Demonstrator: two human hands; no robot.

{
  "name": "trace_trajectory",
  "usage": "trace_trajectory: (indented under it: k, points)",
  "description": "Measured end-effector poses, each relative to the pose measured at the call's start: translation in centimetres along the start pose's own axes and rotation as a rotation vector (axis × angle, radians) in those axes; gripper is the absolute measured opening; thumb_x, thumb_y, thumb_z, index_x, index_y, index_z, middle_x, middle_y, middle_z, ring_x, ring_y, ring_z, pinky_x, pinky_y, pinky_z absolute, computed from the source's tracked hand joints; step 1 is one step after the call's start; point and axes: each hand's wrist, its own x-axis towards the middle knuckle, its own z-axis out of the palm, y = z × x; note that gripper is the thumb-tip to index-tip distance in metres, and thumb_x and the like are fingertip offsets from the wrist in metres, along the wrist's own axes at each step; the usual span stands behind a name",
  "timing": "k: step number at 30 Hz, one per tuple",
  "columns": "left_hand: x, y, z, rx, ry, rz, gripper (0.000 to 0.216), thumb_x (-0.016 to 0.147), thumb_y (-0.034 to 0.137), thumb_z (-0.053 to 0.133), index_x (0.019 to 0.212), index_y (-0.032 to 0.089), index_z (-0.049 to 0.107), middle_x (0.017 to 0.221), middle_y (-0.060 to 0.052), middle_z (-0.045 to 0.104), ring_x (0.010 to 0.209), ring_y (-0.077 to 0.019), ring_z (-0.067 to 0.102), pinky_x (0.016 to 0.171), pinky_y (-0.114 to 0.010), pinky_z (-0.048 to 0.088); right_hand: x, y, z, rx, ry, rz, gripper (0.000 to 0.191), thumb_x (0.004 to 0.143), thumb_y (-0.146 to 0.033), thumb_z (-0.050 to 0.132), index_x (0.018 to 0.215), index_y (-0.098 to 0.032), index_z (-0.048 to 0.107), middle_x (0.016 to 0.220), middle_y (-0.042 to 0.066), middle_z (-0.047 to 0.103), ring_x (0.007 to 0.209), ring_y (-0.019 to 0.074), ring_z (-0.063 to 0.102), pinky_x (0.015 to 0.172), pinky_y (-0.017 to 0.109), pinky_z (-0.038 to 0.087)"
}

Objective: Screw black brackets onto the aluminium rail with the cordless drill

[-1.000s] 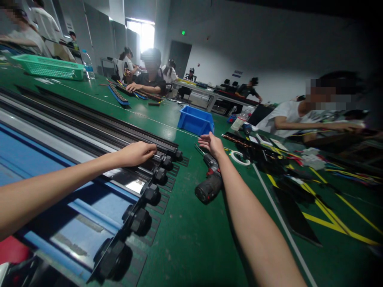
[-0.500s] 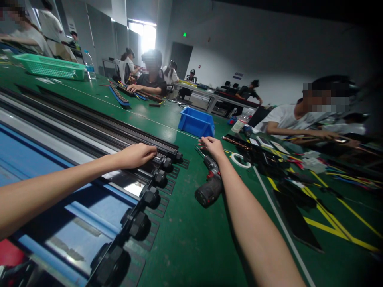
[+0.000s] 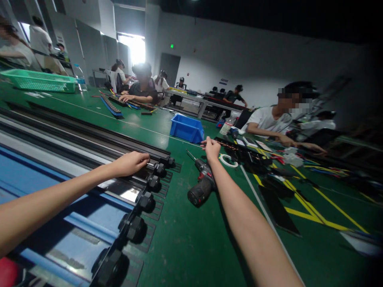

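The cordless drill [image 3: 204, 175] lies on its side on the green bench [image 3: 173, 247], in neither hand, its bit pointing away from the wearer and its right edge partly hidden behind the right forearm. Left of the drill run several long strips [image 3: 74, 147], and along their ends nearest the drill stands a row of at least six black nut-like fittings [image 3: 147, 201], with flat slotted plates [image 3: 155, 210] on the drill's side of the row. The left hand [image 3: 133, 162], left of the drill and a little beyond it, is over the strips near the farther fittings, fingers curled in; whether it pinches anything cannot be told. The right hand [image 3: 212, 148] is just beyond the drill, near the blue bin [image 3: 187, 128], its fingers bent and drawn close together; whether something small sits between them cannot be seen. A white ring [image 3: 229, 165] lies to the drill's right. Judging by how things lie, the visible fittings look already seated along the row; how firmly they are fixed, and what remains to be done, the view does not show.
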Motion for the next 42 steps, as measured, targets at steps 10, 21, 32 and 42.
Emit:
trace_trajectory:
  k: [10,21,32,42]
  points:
    - [0.0,-0.2,0.2,-0.037,-0.015,-0.017,0.034,0.097,0.042,0.036,0.097,0.021,0.063,0.084,-0.006,0.067,0.077,-0.0203,0.062,0.072,-0.027,0.042,-6.7,-6.3,-10.2,0.077,-0.188,0.146,0.038,0.080,-0.050,0.072,0.075,-0.015,0.062,0.069,0.006,0.068,0.053,0.0124,0.064,0.043,0.018,0.046]
    - [-0.3,0.7,-0.5,-0.048,0.067,0.085,0.031,0.097,0.037,0.037,0.095,0.017,0.061,0.085,-0.004,0.065,0.076,-0.0164,0.058,0.071,-0.024,0.039,-20.4,-6.3,-12.8,0.185,-0.474,0.267,0.037,0.085,-0.054,0.064,0.080,-0.018,0.057,0.063,0.002,0.064,0.044,0.0138,0.061,0.035,0.021,0.043]
    - [1.3,12.8,0.6,0.262,-0.001,0.383,0.031,0.100,0.039,0.039,0.112,0.021,0.061,0.101,-0.010,0.067,0.095,-0.0235,0.063,0.084,-0.033,0.044,-21.5,-4.5,-12.4,0.200,-0.510,0.259,0.047,0.085,-0.063,0.058,0.076,-0.016,0.056,0.065,0.004,0.067,0.046,0.0142,0.063,0.034,0.019,0.041]
    - [6.4,20.2,7.7,0.176,-0.241,0.025,0.066,0.077,0.073,0.053,0.108,0.014,0.056,0.103,-0.021,0.069,0.093,-0.0372,0.068,0.070,-0.038,0.049,-21.2,-3.6,-12.3,0.172,-0.440,0.291,0.054,0.087,-0.068,0.050,0.069,-0.018,0.054,0.061,0.005,0.067,0.046,0.0172,0.064,0.037,0.026,0.049]
